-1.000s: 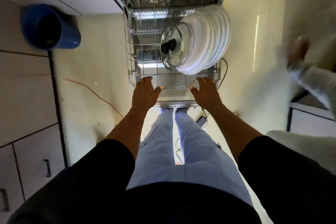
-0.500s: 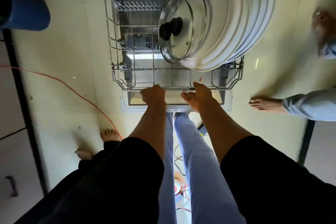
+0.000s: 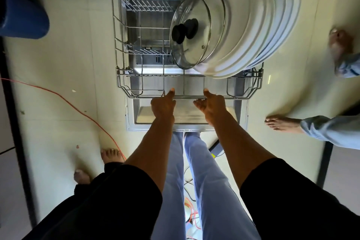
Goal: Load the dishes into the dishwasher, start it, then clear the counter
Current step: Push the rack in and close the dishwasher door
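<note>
Flat earlier, left hand [image 3: 163, 104] and right hand [image 3: 212, 105] now grip rack [image 3: 240, 97].

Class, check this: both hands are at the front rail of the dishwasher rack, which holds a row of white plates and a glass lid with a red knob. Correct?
Not quite: in the head view the knob on the glass lid is black, not red. The rest stands.

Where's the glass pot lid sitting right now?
In the head view, the glass lid stands on edge in the right half of the dishwasher rack, right in front of the row of white plates.
</note>
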